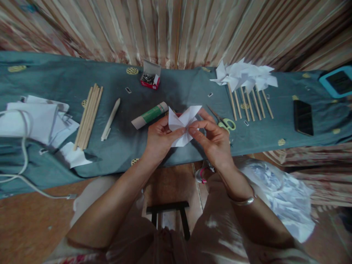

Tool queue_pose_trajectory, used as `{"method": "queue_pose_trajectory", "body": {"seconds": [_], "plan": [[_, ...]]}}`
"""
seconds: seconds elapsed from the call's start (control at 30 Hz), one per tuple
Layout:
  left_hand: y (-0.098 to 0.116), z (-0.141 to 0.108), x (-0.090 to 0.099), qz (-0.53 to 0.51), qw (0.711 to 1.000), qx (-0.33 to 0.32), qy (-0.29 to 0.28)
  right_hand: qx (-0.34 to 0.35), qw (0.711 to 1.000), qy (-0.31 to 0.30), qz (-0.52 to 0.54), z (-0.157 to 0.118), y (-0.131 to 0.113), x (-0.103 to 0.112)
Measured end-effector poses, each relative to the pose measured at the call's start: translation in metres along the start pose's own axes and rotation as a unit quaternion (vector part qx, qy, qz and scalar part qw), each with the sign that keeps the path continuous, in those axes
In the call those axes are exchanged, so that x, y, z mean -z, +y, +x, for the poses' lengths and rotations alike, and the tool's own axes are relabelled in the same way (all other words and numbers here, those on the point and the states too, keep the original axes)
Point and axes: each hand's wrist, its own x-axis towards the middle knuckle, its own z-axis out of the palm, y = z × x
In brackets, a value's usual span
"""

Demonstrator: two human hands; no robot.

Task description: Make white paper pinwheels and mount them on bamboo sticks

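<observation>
A white paper pinwheel [184,119], its blades partly folded in, is held up over the near edge of the table. My left hand [161,137] grips it from the left, the thumb lying across toward the centre. From the right, my right hand [211,137] pinches the paper near its middle; anything tiny between those fingertips is hidden. Just beyond my left hand lies a green and white glue stick [150,115]. Scissors with light green handles [227,124] rest behind my right hand.
Wooden sticks [89,116], a white pen [111,119] and paper sheets [35,121] lie left. A small red box of metal pins [150,77] stands at the back. Finished pinwheels on sticks [244,75] and a phone [303,117] are right. A cable [26,150] crosses the left edge.
</observation>
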Motion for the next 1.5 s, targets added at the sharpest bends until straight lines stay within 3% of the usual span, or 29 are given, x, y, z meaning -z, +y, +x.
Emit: {"method": "queue_pose_trajectory", "body": {"seconds": [1.5], "plan": [[0.0024, -0.001, -0.0014, -0.01, 1.0, 0.013, 0.008, -0.004, 1.0, -0.006, -0.003, -0.0002, -0.0033, -0.0005]]}}
